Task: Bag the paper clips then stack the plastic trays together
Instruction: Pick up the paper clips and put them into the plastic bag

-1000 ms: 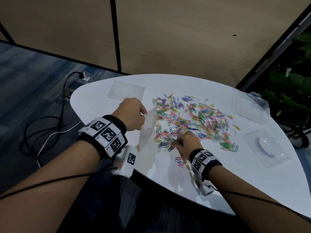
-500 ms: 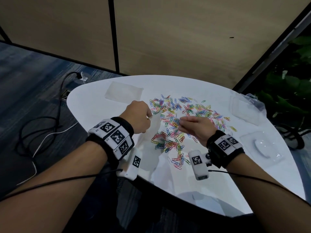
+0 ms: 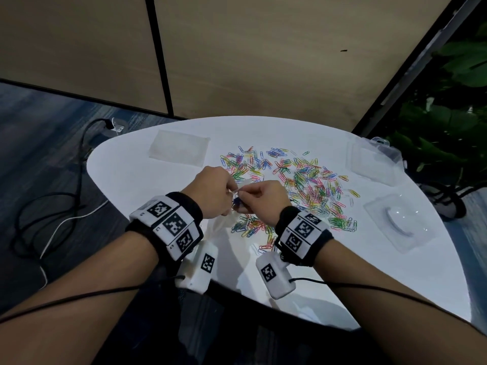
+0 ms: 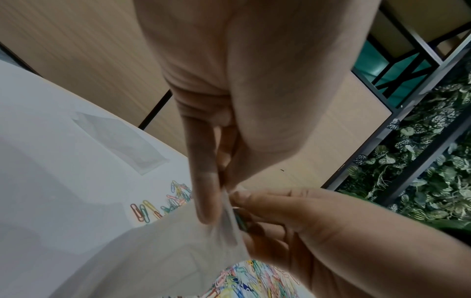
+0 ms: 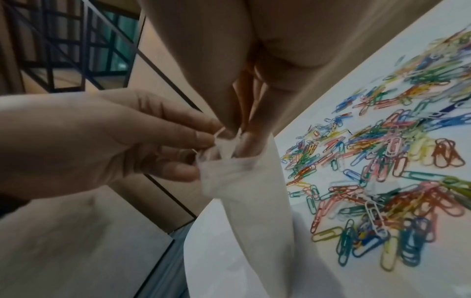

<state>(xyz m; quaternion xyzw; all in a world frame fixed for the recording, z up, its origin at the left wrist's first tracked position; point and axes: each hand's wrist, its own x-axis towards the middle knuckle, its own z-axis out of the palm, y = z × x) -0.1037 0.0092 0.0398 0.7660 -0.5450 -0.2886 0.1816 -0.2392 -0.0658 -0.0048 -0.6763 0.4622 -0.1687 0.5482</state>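
Observation:
My left hand point(image 3: 229, 191) pinches the rim of a translucent plastic bag point(image 3: 222, 224) and holds it up over the near left of the white table point(image 3: 342, 272). My right hand point(image 3: 246, 197) meets it at the bag's mouth, fingers curled round a few dark paper clips point(image 4: 241, 219). In the right wrist view the right fingertips point(image 5: 248, 141) dip into the bag point(image 5: 254, 201). A wide pile of coloured paper clips point(image 3: 303, 185) covers the table's middle. Two clear plastic trays lie at the right, one far point(image 3: 369, 164) and one nearer point(image 3: 398, 225).
A second flat clear bag point(image 3: 179, 151) lies at the table's far left. Cables point(image 3: 66, 196) trail on the carpet left of the table. Leafy plants point(image 3: 448, 133) stand beyond the right edge, and a wooden wall runs behind.
My right hand rose from the near edge of the pile with some clips and moved left to the bag's mouth. The left hand kept its hold on the bag.

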